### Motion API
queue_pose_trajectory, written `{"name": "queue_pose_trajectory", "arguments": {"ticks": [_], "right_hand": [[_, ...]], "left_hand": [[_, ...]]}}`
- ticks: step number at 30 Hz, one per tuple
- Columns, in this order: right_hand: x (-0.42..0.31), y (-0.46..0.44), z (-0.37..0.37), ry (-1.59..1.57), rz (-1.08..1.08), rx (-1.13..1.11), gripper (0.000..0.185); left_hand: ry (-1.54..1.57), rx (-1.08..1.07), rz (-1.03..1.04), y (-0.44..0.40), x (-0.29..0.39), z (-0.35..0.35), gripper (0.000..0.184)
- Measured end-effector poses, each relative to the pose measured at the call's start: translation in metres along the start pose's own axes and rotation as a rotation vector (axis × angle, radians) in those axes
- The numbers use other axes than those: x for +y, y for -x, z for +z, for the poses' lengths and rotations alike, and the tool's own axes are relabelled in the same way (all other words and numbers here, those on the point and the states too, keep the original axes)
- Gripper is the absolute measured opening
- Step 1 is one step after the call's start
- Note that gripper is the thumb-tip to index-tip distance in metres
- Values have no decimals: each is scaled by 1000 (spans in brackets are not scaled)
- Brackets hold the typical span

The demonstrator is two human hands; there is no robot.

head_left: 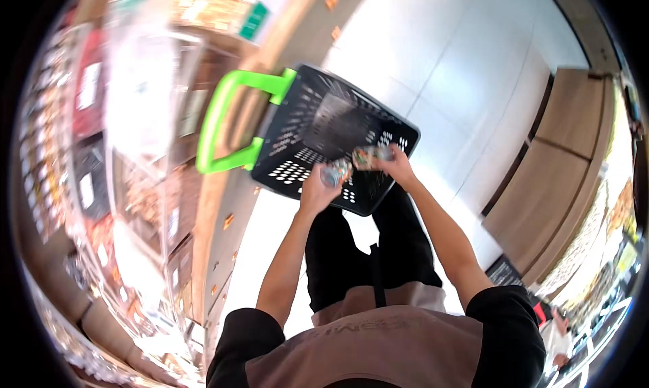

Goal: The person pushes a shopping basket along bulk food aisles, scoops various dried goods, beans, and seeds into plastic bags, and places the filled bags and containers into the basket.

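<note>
My left hand (318,193) is closed around a small jar (336,173) with a shiny greyish end and a patterned, colourful side. In my right hand (399,167) is a similar jar (368,158), lying on its side with its orange and green label showing. Both jars are over the near part of a black shopping basket (274,144) with perforated walls. Its bright green handle (213,121) points to the left. Blur hides the lettering on the jars, and I cannot tell whether either one touches the basket.
On the left, a shelf display (142,117) holds bins of packaged goods, smeared by motion. A wooden counter (547,178) runs along the right. Pale floor tiles (466,63) lie between them. Another person (558,337) is at the lower right.
</note>
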State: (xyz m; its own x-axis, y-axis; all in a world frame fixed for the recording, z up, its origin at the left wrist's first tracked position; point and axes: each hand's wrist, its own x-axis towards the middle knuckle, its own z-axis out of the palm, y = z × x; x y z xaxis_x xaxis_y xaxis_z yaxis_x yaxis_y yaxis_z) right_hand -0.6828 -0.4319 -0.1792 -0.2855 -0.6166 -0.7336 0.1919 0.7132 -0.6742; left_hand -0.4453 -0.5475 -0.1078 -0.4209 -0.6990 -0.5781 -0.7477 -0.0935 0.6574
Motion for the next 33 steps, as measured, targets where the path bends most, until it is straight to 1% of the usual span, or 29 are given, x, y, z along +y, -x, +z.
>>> {"name": "queue_pose_trajectory", "arguments": {"ticks": [1, 2, 3, 4, 5, 6, 8, 9, 10, 11, 12, 13, 14, 15, 16, 17, 18, 19, 20, 21, 22, 24, 25, 27, 28, 29, 30, 32, 33], "right_hand": [[-22, 37, -6, -77, -36, -77, 45], [-45, 75, -10, -14, -173, -98, 48], [-75, 110, -16, -76, -85, -185, 55], [-77, 129, -21, 12, -187, -187, 60], [-113, 161, -21, 25, -147, -277, 59], [-141, 188, -14, 30, -208, -303, 58], [-200, 246, 6, 9, -298, -451, 55], [-215, 259, 19, 9, -363, -492, 56], [-224, 273, 28, 5, -424, -523, 56], [-237, 289, 41, -63, -399, -584, 61], [-232, 289, 57, -108, -461, -586, 68], [-235, 301, 79, -266, -507, -611, 71], [-240, 313, 106, -414, -551, -640, 75], [-233, 321, 139, -624, -589, -497, 78], [-226, 326, 172, -784, -633, -473, 78], [-212, 318, 191, -848, -585, -543, 76], [-209, 315, 218, -903, -536, -551, 79], [-228, 343, 252, -982, -448, -488, 79], [-237, 361, 273, -1016, -385, -536, 79], [-236, 373, 290, -1012, -323, -606, 79], [-231, 372, 304, -987, -316, -716, 80], [-231, 384, 332, -933, -240, -851, 79], [-233, 389, 349, -951, -238, -914, 78], [-242, 402, 377, -882, -207, -1009, 78], [-249, 409, 388, -839, -215, -1061, 78], [-255, 416, 398, -792, -221, -1089, 77], [-262, 420, 409, -787, -230, -1182, 69], [-278, 438, 423, -685, -217, -1137, 58], [-284, 445, 428, -631, -252, -1173, 53]], "left_hand": [[72, 20, 61, 34, 9, -22, 54], [110, 18, 110, 68, 27, -48, 52], [126, -15, 53, 101, 46, -76, 52], [124, -49, 143, 130, 57, -102, 51], [404, -69, 227, 155, 55, -119, 52], [531, -73, 303, 175, 49, -133, 57], [871, -57, 310, 235, 61, -166, 63], [1056, -105, 290, 255, 56, -176, 71], [1061, -92, 304, 274, 47, -175, 71], [1343, -25, 312, 286, 37, -171, 74], [1621, 33, 326, 291, 28, -175, 79], [1600, 23, 417, 306, 47, -202, 85], [1601, 104, 448, 318, 50, -220, 87], [1653, 69, 447, 316, 25, -227, 85], [1620, 135, 472, 325, 21, -245, 89], [1588, 117, 598, 337, 31, -272, 94], [1582, 109, 678, 340, 27, -292, 99], [1672, 173, 683, 338, 12, -303, 91], [1665, 297, 660, 356, 24, -318, 82], [1569, 226, 778, 371, 17, -334, 76], [1606, 94, 815, 381, 7, -346, 79], [1494, 320, 704, 420, 9, -364, 82], [1495, 343, 713, 432, 3, -373, 82], [1226, 431, 644, 459, -17, -381, 83], [1235, 456, 633, 470, -25, -379, 83], [1227, 504, 557, 477, -33, -380, 83], [1219, 545, 483, 483, -38, -381, 82], [1312, 535, 497, 491, -42, -379, 83], [1358, 593, 498, 491, -43, -379, 83]]}}
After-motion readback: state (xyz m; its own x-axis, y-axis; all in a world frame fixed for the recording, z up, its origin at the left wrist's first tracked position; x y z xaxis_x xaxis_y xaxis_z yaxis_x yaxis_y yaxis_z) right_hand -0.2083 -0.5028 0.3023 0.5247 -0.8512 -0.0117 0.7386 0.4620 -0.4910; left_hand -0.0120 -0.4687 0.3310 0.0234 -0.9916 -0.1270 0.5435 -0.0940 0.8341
